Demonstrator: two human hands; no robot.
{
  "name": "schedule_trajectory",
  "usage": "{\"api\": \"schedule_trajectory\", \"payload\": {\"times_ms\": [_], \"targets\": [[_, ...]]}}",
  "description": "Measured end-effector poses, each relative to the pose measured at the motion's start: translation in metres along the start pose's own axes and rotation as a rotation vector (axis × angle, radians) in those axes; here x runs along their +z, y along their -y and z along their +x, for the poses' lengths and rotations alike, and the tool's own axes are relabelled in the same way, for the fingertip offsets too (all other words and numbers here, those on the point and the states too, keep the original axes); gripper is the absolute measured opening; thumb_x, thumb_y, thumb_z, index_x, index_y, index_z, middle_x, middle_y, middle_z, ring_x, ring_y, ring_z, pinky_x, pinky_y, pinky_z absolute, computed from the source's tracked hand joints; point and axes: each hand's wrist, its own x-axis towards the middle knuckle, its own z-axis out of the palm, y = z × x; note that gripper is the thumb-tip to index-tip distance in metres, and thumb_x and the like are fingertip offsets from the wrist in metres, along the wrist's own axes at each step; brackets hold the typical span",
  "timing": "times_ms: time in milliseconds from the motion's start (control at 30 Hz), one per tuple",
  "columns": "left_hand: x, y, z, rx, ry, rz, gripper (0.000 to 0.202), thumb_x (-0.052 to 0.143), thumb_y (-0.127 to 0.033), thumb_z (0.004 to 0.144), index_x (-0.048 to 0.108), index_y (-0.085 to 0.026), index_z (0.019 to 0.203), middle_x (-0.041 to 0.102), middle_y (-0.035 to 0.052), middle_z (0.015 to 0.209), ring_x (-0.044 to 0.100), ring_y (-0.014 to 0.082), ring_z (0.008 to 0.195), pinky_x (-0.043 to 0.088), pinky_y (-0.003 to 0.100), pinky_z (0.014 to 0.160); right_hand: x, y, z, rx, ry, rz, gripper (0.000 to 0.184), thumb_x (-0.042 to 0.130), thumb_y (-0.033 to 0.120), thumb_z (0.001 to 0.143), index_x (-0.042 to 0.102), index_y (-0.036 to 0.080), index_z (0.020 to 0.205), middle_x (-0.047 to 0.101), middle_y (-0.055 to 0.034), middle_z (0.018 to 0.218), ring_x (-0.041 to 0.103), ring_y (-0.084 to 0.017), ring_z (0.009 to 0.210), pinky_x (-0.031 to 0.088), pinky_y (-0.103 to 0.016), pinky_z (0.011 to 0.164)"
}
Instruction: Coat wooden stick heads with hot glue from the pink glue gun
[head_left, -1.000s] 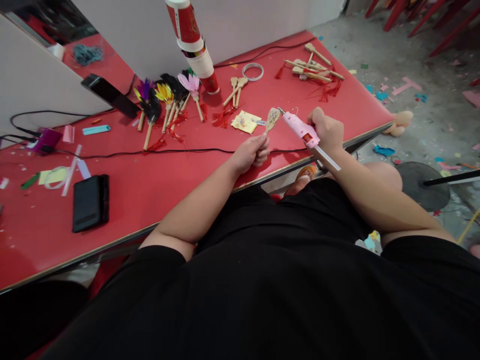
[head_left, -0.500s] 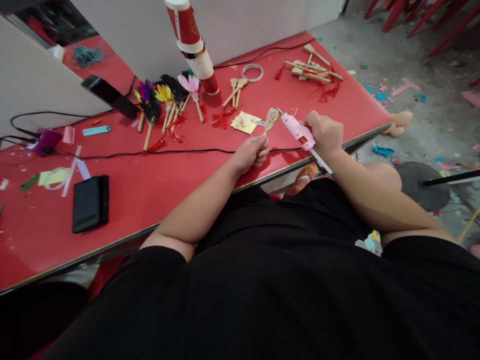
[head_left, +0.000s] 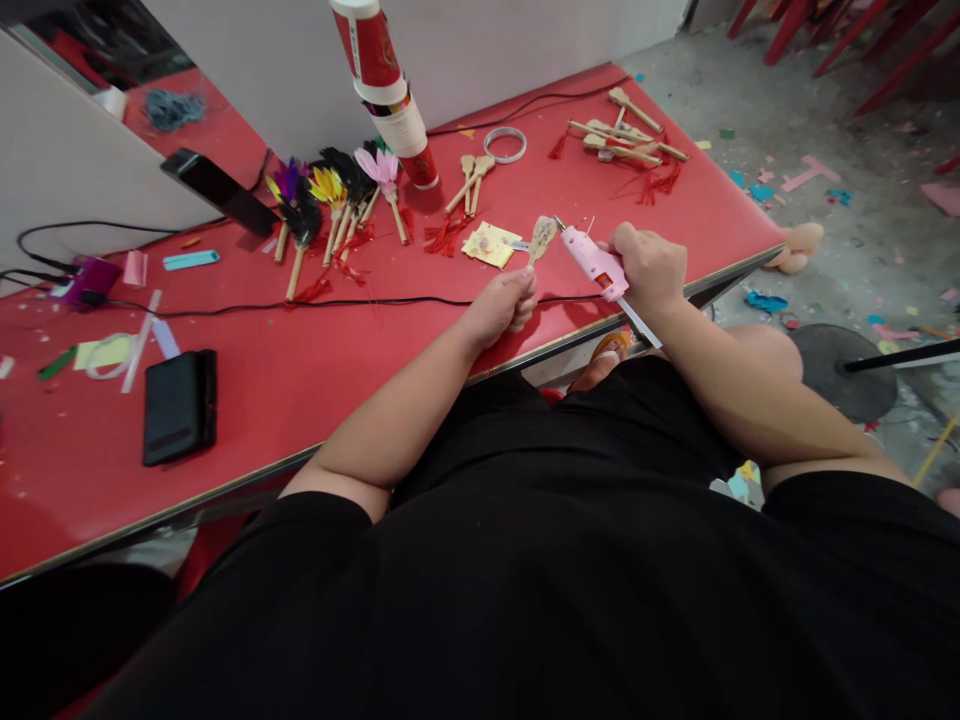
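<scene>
My left hand (head_left: 504, 312) is closed round the handle of a small wooden paddle-shaped piece (head_left: 541, 238), its broad face turned up and marked with a pattern or glue. In my right hand (head_left: 651, 262) is a pink hot glue gun (head_left: 594, 262), a white glue stick (head_left: 641, 325) poking out of its rear. The gun's metal nozzle is right beside the paddle's head; whether they touch I cannot tell. Just beyond my left hand lies a stained yellow paper (head_left: 489, 244). Several similar wooden paddles (head_left: 471, 182) with red tassels lie farther back.
On the red table (head_left: 300, 360) are feathered sticks (head_left: 330, 200), stacked paper cups (head_left: 405, 130), a tape roll (head_left: 505, 146), more tasselled paddles (head_left: 626, 140) and a black phone case (head_left: 180, 405). A black cable (head_left: 360, 302) crosses the table. Paper scraps litter the floor (head_left: 795, 170).
Almost nothing differs. Both hands keep their grips, and the glue gun's nozzle stays by the paddle's head.
</scene>
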Motion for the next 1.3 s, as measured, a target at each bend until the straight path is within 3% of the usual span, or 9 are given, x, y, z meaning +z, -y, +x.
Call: {"api": "schedule_trajectory", "payload": {"times_ms": [433, 667, 967, 1133, 1300], "targets": [[0.002, -0.001, -0.001, 0.027, -0.016, 0.057, 0.051, 0.053, -0.044, 0.128, 0.040, -0.024, 0.083, 0.031, -0.0099, 0.064, 0.018, 0.0052, 0.047, 0.016, 0.013, 0.045, -0.007, 0.002, 0.001, -0.029, -0.031, 0.028, 0.050, 0.040, 0.058, 0.127, 0.076, 0.025, 0.116, 0.072, -0.0059, 0.080, 0.070, -0.027, 0.087, 0.034, -0.035, 0.073], [0.001, 0.000, 0.000, 0.007, -0.014, 0.035, 0.052, 0.064, -0.048, 0.124, 0.038, -0.026, 0.085, 0.031, -0.0108, 0.063, 0.019, 0.0052, 0.047, 0.013, 0.014, 0.045, -0.003, -0.001, 0.000, -0.008, 0.017, -0.026, 0.040, 0.049, 0.049, 0.123, 0.076, 0.024, 0.109, 0.076, -0.0091, 0.089, 0.070, -0.027, 0.092, 0.030, -0.038, 0.073], [0.006, -0.001, -0.001, 0.007, -0.046, 0.057, 0.054, 0.072, -0.045, 0.120, 0.037, -0.026, 0.084, 0.032, -0.0112, 0.063, 0.021, 0.0046, 0.046, 0.013, 0.015, 0.046, -0.021, 0.012, 0.001, -0.001, 0.099, 0.008, 0.042, 0.045, 0.053, 0.124, 0.076, 0.028, 0.112, 0.071, -0.0090, 0.083, 0.067, -0.030, 0.092, 0.031, -0.039, 0.072], [0.005, 0.000, 0.001, 0.037, -0.047, 0.071, 0.051, 0.061, -0.043, 0.125, 0.037, -0.026, 0.084, 0.032, -0.0110, 0.061, 0.021, 0.0046, 0.046, 0.015, 0.014, 0.046, -0.013, 0.013, 0.002, 0.011, 0.164, 0.027, 0.034, 0.052, 0.048, 0.121, 0.077, 0.027, 0.110, 0.072, -0.0091, 0.086, 0.067, -0.030, 0.091, 0.032, -0.039, 0.074], [0.000, 0.001, 0.005, 0.002, -0.018, -0.013, 0.052, 0.072, -0.047, 0.120, 0.037, -0.026, 0.087, 0.032, -0.0119, 0.062, 0.020, 0.0039, 0.045, 0.010, 0.014, 0.047, -0.005, 0.000, 0.006, 0.065, 0.067, 0.079, 0.032, 0.052, 0.045, 0.120, 0.077, 0.026, 0.114, 0.071, -0.0059, 0.084, 0.065, -0.026, 0.085, 0.032, -0.036, 0.074]]}}
